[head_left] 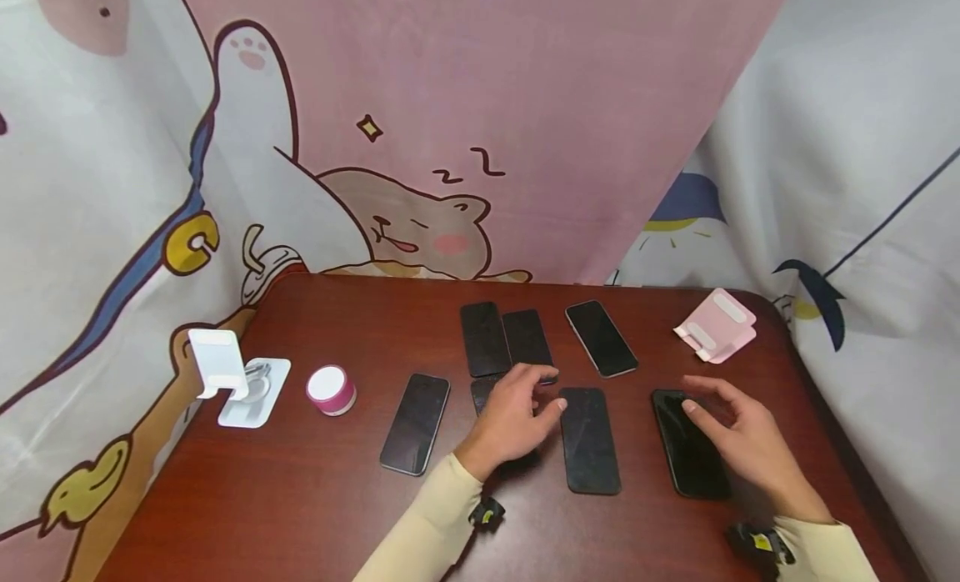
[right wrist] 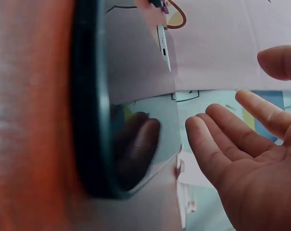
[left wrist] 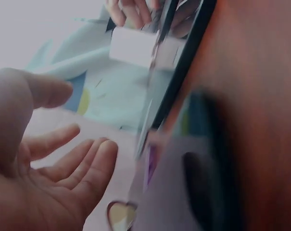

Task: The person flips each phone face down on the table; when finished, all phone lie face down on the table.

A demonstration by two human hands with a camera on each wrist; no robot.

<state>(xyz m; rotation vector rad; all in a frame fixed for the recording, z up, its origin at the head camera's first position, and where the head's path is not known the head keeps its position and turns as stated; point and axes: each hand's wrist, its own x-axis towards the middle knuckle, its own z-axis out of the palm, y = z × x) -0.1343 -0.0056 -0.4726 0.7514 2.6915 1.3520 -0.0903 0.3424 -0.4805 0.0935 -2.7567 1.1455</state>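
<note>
My left hand [head_left: 513, 415], its fingers loosely extended and holding nothing, hovers over the middle of the table. It partly covers one dark smartphone [head_left: 482, 390] there, and another black phone [head_left: 591, 449] lies flat just right of its thumb. Over at the right, my right hand [head_left: 742, 436] is above a black smartphone [head_left: 686, 461], covering part of its right side. In the right wrist view its fingers [right wrist: 208, 149] stand apart from the phone's glossy screen [right wrist: 135, 159], which reflects them. The left wrist view also has empty fingers [left wrist: 94, 178], above blurred phones.
Two dark phones [head_left: 483, 338] lie side by side behind my left hand, with a silver-edged phone [head_left: 602, 338] to their right. Another phone [head_left: 416, 423] lies left. A pink stand [head_left: 720, 323], a white stand [head_left: 217, 353] and a round pink-and-white item [head_left: 331, 390] flank them.
</note>
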